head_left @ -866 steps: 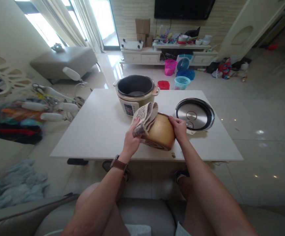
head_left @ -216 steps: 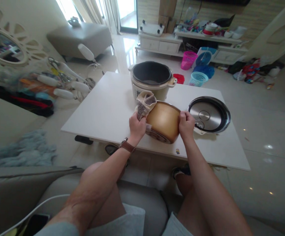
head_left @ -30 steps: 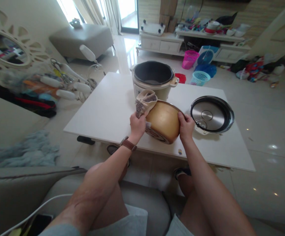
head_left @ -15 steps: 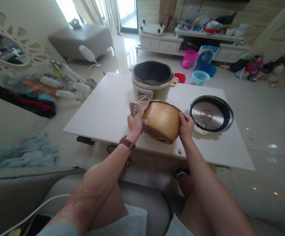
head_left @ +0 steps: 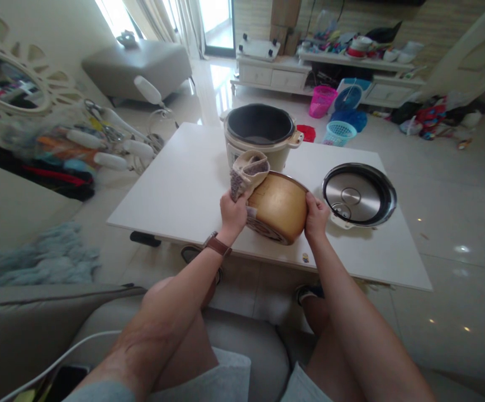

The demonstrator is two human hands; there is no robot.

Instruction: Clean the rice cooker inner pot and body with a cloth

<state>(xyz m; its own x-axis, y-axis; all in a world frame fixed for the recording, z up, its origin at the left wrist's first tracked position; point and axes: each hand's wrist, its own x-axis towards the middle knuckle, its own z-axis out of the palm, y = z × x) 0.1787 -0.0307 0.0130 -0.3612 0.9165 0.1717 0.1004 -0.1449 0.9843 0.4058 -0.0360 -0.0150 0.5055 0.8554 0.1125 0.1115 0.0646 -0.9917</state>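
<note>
A golden inner pot (head_left: 282,204) is tilted over the front part of the white table, its ringed base turned down toward me. My left hand (head_left: 233,215) is closed on a beige and grey cloth (head_left: 248,173), which lies against the pot's left side and rim. On the right side, my right hand (head_left: 315,216) grips the pot near its rim. Behind the pot stands the cream cooker body (head_left: 259,137), its dark inside visible. The round lid (head_left: 357,195) lies inner face up at the right.
The white table (head_left: 171,178) has a small sticker near its front edge. A white multi-armed lamp (head_left: 129,148) stands at the left. Beyond the table are a pink basket (head_left: 323,101), a light blue basket (head_left: 340,133) and a cluttered cabinet (head_left: 271,77).
My left hand and the cloth have moved slightly right and the cloth now reaches higher, over the pot's left rim. The pot has shifted slightly right. My right hand has barely moved.
</note>
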